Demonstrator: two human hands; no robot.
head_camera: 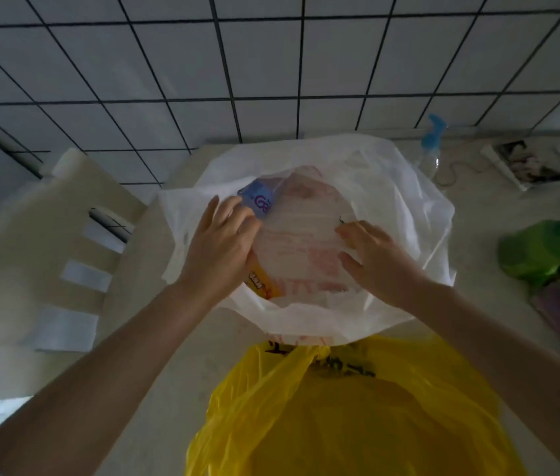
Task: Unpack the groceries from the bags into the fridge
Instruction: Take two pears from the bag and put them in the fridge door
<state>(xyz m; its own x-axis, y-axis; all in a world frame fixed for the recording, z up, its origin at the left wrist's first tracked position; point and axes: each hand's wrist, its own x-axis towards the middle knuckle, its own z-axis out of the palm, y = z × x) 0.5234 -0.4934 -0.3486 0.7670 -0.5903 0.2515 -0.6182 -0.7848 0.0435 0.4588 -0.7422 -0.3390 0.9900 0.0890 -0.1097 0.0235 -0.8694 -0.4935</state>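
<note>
The pale table (155, 355) carries a white bag (391, 187) at its middle, a yellow bag (357, 413) at the near edge, a green bag (546, 249) by the right edge, and a spray bottle (431, 149) at the far edge.

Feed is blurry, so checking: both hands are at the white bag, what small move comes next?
Probably spread the white bag mouth wider: both hands, left hand and right hand, rest on an inner bag covering most contents; only the blue package peeks out.

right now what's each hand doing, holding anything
Left hand: open, fingers spread inside the white bag, holding nothing.
Right hand: open, resting on the inner bag, no grip.
</note>
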